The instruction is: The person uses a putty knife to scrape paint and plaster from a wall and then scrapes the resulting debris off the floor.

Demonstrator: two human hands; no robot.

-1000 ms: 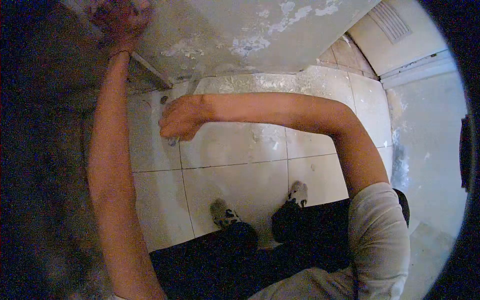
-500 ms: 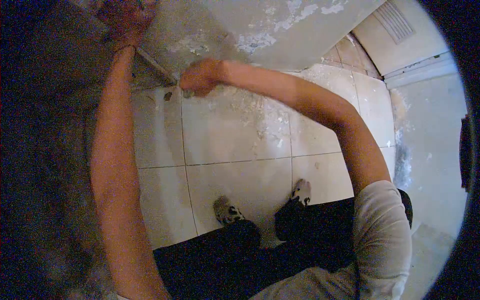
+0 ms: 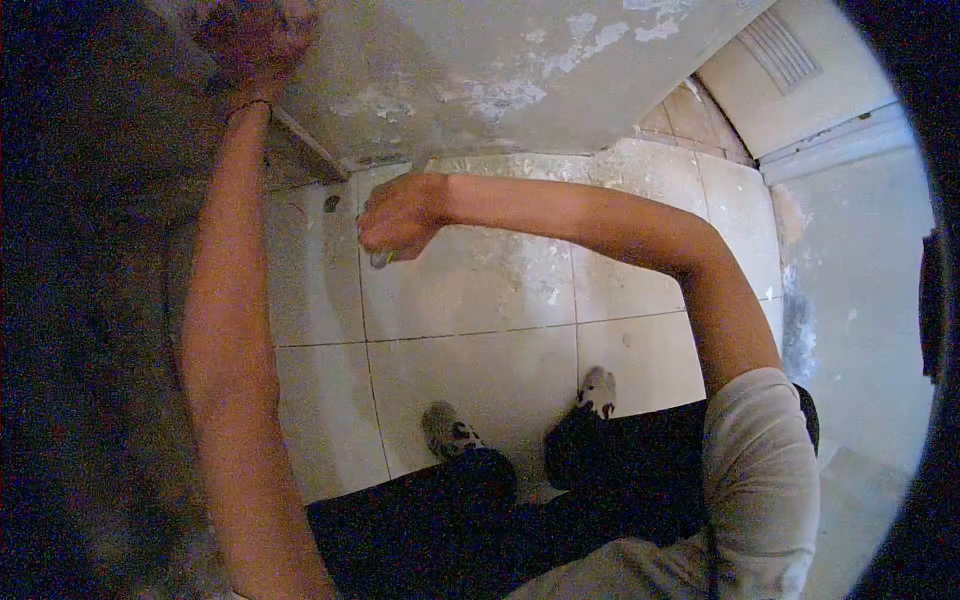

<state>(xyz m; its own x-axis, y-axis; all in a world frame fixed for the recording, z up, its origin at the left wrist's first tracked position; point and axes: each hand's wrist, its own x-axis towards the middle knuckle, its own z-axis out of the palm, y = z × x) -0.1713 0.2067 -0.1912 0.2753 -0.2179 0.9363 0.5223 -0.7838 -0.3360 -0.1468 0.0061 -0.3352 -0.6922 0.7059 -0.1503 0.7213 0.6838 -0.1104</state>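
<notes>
My right hand (image 3: 402, 215) is closed around what looks like a scraper (image 3: 380, 259). The pale, greenish end of its handle sticks out below my fist, and a thin grey part shows faintly above it. This hand is over the tiled floor, just in front of the foot of a wall (image 3: 440, 60) with flaking paint. At the top left, my left hand (image 3: 255, 40) is raised beside the wall's edge, near a wooden strip (image 3: 310, 145). That corner is dark and grainy, so its fingers do not show clearly.
Pale floor tiles (image 3: 470, 370) with whitish crumbs lie under my feet, in patterned shoes (image 3: 597, 390). A pale panel with a slatted vent (image 3: 780, 50) stands at the upper right, by a stained wall (image 3: 850, 260). The left side is very dark.
My right hand has moved down in view, away from the foot of the wall, and more of the tool shows. My left hand has stayed in almost the same place.
</notes>
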